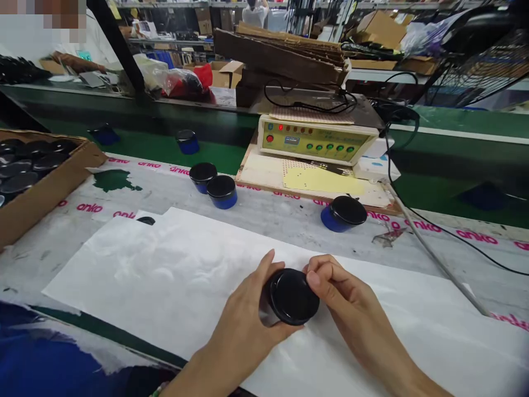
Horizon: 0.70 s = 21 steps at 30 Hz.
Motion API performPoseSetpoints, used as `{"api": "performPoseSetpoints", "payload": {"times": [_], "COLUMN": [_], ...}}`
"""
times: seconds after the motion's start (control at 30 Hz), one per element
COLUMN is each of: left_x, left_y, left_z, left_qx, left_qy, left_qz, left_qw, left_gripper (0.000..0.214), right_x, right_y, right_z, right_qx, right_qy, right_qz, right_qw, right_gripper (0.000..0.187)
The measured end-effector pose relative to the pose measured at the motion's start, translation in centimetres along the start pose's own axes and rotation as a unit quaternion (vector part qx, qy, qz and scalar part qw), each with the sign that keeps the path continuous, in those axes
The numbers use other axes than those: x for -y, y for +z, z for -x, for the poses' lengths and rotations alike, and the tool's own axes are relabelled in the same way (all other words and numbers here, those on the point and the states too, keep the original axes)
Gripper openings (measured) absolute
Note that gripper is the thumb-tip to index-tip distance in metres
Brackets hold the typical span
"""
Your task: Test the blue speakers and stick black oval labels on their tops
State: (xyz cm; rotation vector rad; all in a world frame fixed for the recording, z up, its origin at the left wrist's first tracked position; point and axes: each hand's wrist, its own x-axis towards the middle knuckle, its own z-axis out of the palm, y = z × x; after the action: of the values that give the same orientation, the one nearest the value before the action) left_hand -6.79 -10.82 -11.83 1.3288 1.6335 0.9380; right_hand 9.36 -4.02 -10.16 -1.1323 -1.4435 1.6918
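White paper spreads broadly leftward from the hands; a black-lidded blue jar stands just beyond its far edge. Over the paper, the left hand grips a round, glossy black-lidded jar around its side; the right hand's thumb and forefinger pinch together at its rim.
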Motion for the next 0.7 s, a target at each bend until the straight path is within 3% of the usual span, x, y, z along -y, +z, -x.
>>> {"api": "performPoseSetpoints", "payload": {"times": [0.27, 0.7], "left_x": [0.4, 0.4], "left_y": [0.0, 0.1], "left_z": [0.1, 0.1], "left_qx": [-0.004, -0.018], "left_qy": [0.046, 0.070], "left_qz": [-0.030, -0.058], "left_qw": [0.998, 0.996], "left_gripper": [0.095, 0.093], "right_x": [0.7, -0.5], "right_y": [0.7, 0.9], "right_z": [-0.2, 0.3], "right_qx": [-0.036, -0.065], "right_qy": [-0.068, -0.163], "right_qz": [0.094, 0.190], "right_qw": [0.993, 0.966], "right_gripper": [0.027, 0.019]}}
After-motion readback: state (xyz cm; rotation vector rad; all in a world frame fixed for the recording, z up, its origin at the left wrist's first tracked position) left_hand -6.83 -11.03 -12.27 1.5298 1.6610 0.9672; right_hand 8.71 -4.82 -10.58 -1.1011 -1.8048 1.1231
